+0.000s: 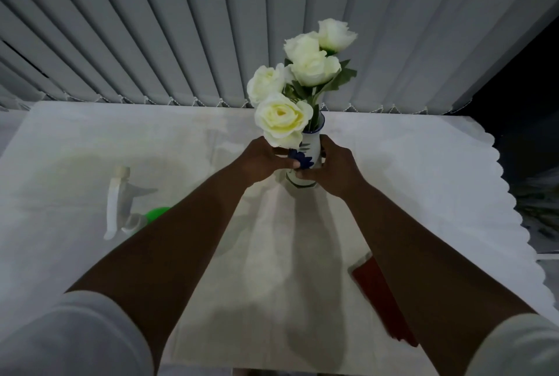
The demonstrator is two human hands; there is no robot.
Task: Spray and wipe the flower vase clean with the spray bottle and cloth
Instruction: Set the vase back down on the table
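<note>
A white vase (311,148) with blue painted flowers stands upright near the table's far middle and holds several cream roses (282,117). My left hand (261,160) grips its left side and my right hand (335,168) grips its right side. The spray bottle (121,203), with a white trigger head and a green body, sits at the left, partly hidden behind my left forearm. A dark red cloth (378,294) lies at the near right, mostly under my right forearm.
The table wears a white cloth (423,182) with a scalloped edge on the right. Grey vertical blinds (181,27) hang close behind the table's far edge. Beyond the right edge it is dark.
</note>
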